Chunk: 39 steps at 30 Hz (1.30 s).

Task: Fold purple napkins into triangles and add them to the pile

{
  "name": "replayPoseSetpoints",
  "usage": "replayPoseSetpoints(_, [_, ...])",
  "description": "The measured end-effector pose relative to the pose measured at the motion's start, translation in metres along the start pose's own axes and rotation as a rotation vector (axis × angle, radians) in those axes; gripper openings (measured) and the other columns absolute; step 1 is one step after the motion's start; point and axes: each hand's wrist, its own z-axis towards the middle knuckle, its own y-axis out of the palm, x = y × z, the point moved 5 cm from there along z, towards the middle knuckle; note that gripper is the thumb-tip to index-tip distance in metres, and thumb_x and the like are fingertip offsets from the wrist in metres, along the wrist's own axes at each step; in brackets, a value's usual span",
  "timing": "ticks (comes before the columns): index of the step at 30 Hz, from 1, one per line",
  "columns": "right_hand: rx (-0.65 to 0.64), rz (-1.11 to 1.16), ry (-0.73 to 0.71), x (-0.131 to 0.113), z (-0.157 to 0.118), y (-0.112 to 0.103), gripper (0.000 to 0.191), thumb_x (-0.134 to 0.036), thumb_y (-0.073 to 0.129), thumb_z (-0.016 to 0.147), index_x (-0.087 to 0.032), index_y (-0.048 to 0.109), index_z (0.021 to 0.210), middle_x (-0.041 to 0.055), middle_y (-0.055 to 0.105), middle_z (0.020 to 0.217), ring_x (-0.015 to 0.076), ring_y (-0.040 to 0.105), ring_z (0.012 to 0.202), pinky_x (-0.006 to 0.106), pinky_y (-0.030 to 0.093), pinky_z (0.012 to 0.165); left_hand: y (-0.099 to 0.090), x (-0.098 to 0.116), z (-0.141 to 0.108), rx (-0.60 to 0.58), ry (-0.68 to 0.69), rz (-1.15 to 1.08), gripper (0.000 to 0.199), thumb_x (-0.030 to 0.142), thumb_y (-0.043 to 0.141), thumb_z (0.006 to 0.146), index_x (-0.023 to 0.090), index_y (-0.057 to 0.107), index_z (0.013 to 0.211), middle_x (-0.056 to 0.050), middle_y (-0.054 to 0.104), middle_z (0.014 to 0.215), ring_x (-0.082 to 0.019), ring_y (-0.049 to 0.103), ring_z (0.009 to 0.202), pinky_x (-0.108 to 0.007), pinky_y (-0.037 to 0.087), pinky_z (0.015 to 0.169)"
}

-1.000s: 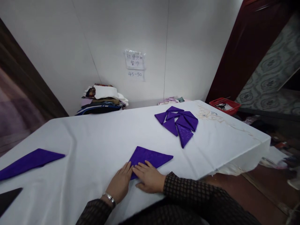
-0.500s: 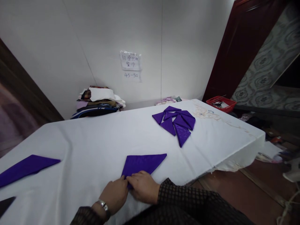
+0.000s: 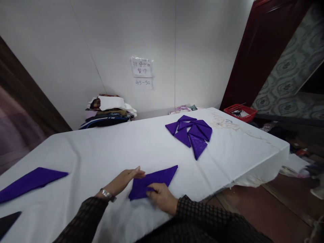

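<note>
A folded purple napkin lies on the white-covered table in front of me, its point toward the far right. My right hand pinches its near edge between thumb and fingers. My left hand, with fingers stretched out, hovers at or just touches the napkin's upper left corner; I cannot tell which. A silvery bracelet is on the left wrist. Farther back, several purple napkins folded into triangles sit in an overlapping ring. Another purple napkin rests flat at the left.
The white tablecloth has embroidery at its far right. A pile of folded clothes stands against the wall, under a handwritten sign. Beyond the far right corner is a red basket. A dark cloth lies at the near left.
My left hand has let go of the napkin's near corner and moved up to its upper left corner, fingers extended. My right hand has slid right along the near edge. The napkin's near edge looks folded up.
</note>
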Motion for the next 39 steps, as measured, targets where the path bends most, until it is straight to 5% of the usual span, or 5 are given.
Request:
replayPoseSetpoints(3, [0.056,0.292,0.131,0.008,-0.001,-0.004,0.021,-0.037,0.060,0.079,-0.018,0.067,0.076,-0.0032,0.062,0.066,0.0144,0.056,0.065,0.026,0.045,0.064,0.015,-0.010,0.012,-0.074,-0.032,-0.119,0.070,0.068,0.023,0.082,0.017,0.071,0.086,-0.006,0.073,0.087,-0.024,0.065,0.087,-0.035,0.047,0.086])
replayPoseSetpoints(8, [0.160,0.784,0.225,0.007,-0.003,-0.014,0.031,-0.041,0.067,0.074,-0.015,0.066,0.091,0.0029,0.069,0.079,0.0196,0.063,0.077,0.036,0.048,0.077,0.028,-0.016,0.015,-0.071,-0.049,-0.114,0.072,0.066,0.020,0.085,0.016,0.072,0.082,-0.004,0.073,0.081,-0.023,0.066,0.085,-0.031,0.046,0.088])
replayPoseSetpoints(14, [0.189,1.057,0.335,0.003,0.000,-0.019,0.039,-0.037,0.070,0.070,-0.014,0.064,0.102,0.0100,0.071,0.096,0.0251,0.064,0.094,0.045,0.046,0.087,0.029,-0.016,0.017,0.130,0.134,-0.096,0.049,0.053,0.050,0.080,0.016,0.065,0.109,-0.004,0.070,0.106,-0.023,0.063,0.099,-0.031,0.047,0.089])
replayPoseSetpoints(27, [0.056,0.764,0.354,0.010,0.020,-0.039,0.033,-0.033,0.078,0.060,-0.013,0.067,0.084,0.0042,0.070,0.075,0.0201,0.065,0.074,0.037,0.046,0.082,0.042,-0.041,0.025,0.144,0.089,-0.042,0.039,0.052,0.052,0.077,0.017,0.066,0.088,-0.002,0.070,0.083,-0.020,0.062,0.077,-0.029,0.048,0.070])
replayPoseSetpoints(39, [0.184,0.604,0.354,0.007,0.039,-0.064,0.030,-0.030,0.072,0.061,-0.018,0.056,0.084,-0.0016,0.065,0.071,0.0140,0.060,0.061,0.027,0.047,0.059,0.043,-0.043,0.026,0.132,0.104,-0.053,0.036,0.050,0.056,0.075,0.019,0.067,0.089,-0.002,0.071,0.085,-0.019,0.063,0.079,-0.028,0.049,0.071])
